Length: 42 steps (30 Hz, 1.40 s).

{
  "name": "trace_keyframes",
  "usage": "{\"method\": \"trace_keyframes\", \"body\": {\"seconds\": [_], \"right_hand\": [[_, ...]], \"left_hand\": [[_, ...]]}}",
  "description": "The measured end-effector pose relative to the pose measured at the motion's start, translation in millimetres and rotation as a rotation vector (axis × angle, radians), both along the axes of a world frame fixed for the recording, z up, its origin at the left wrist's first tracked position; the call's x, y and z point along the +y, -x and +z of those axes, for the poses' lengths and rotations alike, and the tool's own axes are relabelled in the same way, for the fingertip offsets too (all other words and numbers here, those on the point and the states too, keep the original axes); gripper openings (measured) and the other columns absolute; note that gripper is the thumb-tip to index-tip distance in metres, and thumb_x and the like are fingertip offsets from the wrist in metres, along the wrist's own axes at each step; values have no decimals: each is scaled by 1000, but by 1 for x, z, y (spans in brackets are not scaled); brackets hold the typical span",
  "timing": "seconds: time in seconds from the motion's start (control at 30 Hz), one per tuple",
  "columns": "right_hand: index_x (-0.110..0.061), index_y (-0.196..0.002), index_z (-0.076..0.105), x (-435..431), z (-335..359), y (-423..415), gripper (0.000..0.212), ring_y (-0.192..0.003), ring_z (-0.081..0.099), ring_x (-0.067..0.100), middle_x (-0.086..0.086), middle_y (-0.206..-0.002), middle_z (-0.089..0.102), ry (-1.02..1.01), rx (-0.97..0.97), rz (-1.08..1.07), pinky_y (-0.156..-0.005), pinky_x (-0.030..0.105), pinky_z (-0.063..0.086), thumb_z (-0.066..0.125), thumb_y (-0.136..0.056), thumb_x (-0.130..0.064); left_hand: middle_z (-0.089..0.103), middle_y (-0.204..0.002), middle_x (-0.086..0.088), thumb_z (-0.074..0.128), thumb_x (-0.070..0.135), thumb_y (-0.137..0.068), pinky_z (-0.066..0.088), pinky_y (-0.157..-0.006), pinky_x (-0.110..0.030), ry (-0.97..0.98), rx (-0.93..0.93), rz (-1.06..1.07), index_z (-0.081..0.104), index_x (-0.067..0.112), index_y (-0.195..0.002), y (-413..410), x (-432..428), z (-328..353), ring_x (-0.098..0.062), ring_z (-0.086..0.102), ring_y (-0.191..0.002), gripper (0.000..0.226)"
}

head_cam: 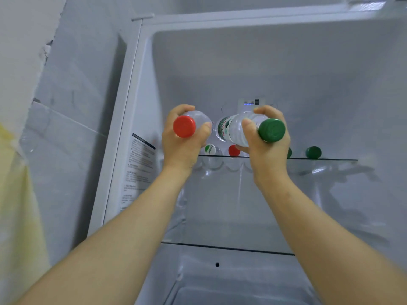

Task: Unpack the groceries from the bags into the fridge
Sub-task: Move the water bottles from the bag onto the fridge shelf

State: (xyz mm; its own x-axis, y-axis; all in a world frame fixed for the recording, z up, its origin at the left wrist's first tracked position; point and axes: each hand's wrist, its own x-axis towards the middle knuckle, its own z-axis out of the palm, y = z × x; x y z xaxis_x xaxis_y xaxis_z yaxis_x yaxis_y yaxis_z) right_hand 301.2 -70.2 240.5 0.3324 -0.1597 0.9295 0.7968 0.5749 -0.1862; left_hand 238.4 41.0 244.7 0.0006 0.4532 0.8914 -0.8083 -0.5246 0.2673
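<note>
Both my arms reach into the open fridge above its top glass shelf. My left hand grips a clear water bottle with a red cap, cap end toward me. My right hand grips a clear bottle with a green cap and a green label, lying roughly level and pointing into the fridge. Several bottles lie on the shelf behind my hands: a white-and-green cap, a red cap and a dark green cap show.
A second glass shelf sits lower down, with a drawer below it. The fridge's left wall carries a printed label. A grey tiled wall stands left of the fridge, and something pale yellow hangs at the far left.
</note>
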Motion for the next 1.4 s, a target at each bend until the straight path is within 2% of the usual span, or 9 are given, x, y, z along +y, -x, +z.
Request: {"method": "trace_keyframes", "body": {"seconds": [0.1,0.2,0.43,0.6,0.8,0.9,1.0,1.1,1.4], "right_hand": [[-22,-92,55,6,7,-13,21,-57,50,-12,-17,-81,52,49,-14,-49,-54,10,47,62,-84,-4],[-17,-96,54,11,15,-23,19,-56,49,-15,-12,-83,51,124,-47,-98,-52,3,41,61,-85,-3],[-24,-95,57,26,43,-46,17,-60,48,-3,-15,-72,49,279,-15,-184,-64,17,45,64,-84,-14],[-32,-88,55,30,50,-62,21,-69,50,1,-15,-76,52,421,-45,-200,-65,11,43,67,-83,-16],[-34,-93,57,37,62,-80,21,-77,51,3,-15,-82,54,486,16,-230,-70,19,45,69,-81,-22],[-29,-106,58,41,66,-84,28,-81,49,6,-17,-85,51,556,-5,-303,-74,22,40,70,-81,-24],[-27,-107,56,46,72,-89,30,-77,48,4,-18,-83,49,583,-35,-382,-64,14,39,70,-81,-23],[-27,-107,55,51,76,-94,30,-72,46,1,-16,-83,49,621,-56,-461,-53,3,33,70,-81,-24],[-25,-112,55,62,83,-103,37,-81,48,11,-5,-100,52,696,-59,-565,-48,5,34,71,-79,-28]], "left_hand": [[48,-87,17,72,11,-72,59,-70,-45,-2,45,-24,56,31,-92,-10,9,9,-5,57,-80,33],[46,-79,14,69,4,-78,59,-70,-46,6,95,-17,57,24,-98,-22,19,19,0,53,-67,30],[51,-80,14,72,15,-71,56,-76,-50,-86,241,79,54,33,-85,-44,37,40,-16,54,-79,29],[50,-116,-2,75,22,-74,42,-83,-24,-173,302,320,54,31,-96,-50,55,52,-13,53,-89,31],[56,-82,7,75,21,-75,42,-64,-20,-247,396,428,61,16,-97,-59,66,60,-17,53,-79,26],[60,-91,4,75,23,-76,45,-74,-24,-191,425,438,60,20,-101,-66,71,66,-19,57,-88,29],[63,-104,0,74,27,-76,48,-88,-33,-204,535,489,57,22,-103,-75,77,72,-24,58,-99,33],[61,-112,-3,75,32,-74,49,-87,-32,-214,603,524,56,20,-111,-83,82,76,-25,58,-102,44],[59,-116,4,77,25,-72,41,-85,-25,-236,697,429,62,24,-113,-88,87,78,-18,55,-106,44]]}}
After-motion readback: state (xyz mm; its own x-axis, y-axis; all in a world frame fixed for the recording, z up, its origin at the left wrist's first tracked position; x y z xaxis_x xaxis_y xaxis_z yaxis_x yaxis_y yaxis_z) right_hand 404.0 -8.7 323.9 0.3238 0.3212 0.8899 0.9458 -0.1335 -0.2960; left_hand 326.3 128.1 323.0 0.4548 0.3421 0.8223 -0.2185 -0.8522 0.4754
